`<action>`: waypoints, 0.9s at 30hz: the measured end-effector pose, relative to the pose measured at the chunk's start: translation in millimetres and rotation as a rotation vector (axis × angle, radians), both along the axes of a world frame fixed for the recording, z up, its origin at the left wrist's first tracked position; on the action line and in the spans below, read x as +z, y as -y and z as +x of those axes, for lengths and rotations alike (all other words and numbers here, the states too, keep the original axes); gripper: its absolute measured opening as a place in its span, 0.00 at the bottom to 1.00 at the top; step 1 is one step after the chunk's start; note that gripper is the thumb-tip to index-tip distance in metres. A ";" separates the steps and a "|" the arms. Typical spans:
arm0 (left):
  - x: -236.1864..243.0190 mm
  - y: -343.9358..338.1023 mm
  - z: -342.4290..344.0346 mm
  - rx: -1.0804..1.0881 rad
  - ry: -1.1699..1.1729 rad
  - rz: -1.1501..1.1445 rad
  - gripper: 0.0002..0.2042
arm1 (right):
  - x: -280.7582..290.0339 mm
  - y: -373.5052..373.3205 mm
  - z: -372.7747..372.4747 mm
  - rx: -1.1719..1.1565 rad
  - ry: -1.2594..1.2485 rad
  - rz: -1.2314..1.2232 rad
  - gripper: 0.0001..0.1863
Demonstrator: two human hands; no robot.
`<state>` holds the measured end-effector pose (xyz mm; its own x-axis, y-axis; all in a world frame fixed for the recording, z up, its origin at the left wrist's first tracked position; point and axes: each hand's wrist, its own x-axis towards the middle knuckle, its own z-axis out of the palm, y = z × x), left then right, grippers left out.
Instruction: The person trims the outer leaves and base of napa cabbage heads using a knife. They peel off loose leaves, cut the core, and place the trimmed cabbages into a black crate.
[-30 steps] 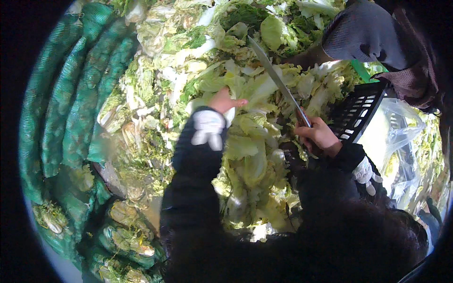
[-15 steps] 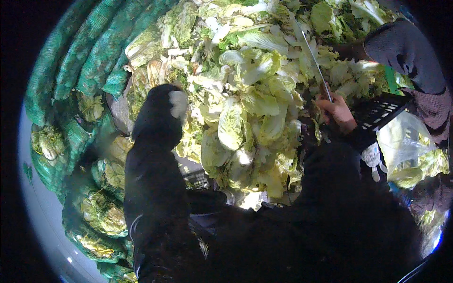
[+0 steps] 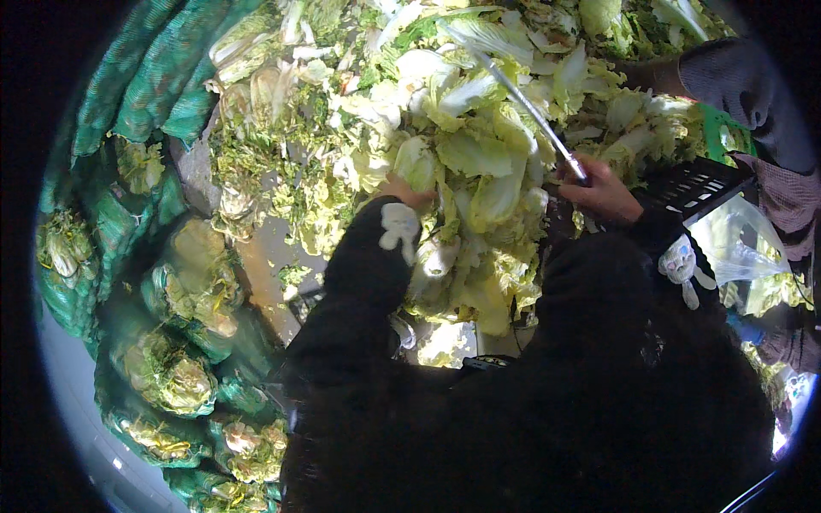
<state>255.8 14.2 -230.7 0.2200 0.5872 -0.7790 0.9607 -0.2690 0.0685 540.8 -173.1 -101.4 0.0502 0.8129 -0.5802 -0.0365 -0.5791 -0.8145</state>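
Observation:
My right hand (image 3: pixel 603 190) is closed round the handle of a long knife (image 3: pixel 526 109), whose blade points up and left across a heap of pale green cabbage leaves (image 3: pixel 479 150). My left hand (image 3: pixel 406 190) rests among the leaves at the centre, at the lower side of a small cabbage head (image 3: pixel 416 161); its fingers are partly buried, so their grip is unclear. Loose trimmed leaves (image 3: pixel 299 197) lie spread left of it.
Green mesh sacks of cabbages (image 3: pixel 141 77) are stacked along the left. On the right stand a black plastic crate (image 3: pixel 710 179), a clear bag (image 3: pixel 735 239) and a green crate (image 3: pixel 718 128). Another person's grey sleeve (image 3: pixel 735 85) reaches in at the upper right.
My left arm swung leftward at half a second ago and is now back toward the centre, its hand among the leaves. The knife blade leans further left. The camera view has shifted.

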 end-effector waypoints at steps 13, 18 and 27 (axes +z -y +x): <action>28.8 9.4 -16.0 0.255 0.320 0.150 0.32 | -29.8 -56.1 -64.0 0.570 0.672 0.157 0.14; 75.6 18.6 -41.8 0.177 0.433 0.328 0.28 | -2.7 -83.7 -85.7 0.578 0.647 0.273 0.12; 159.0 45.2 -76.5 0.123 0.451 0.469 0.36 | 15.9 -100.3 -78.8 0.495 0.689 0.196 0.14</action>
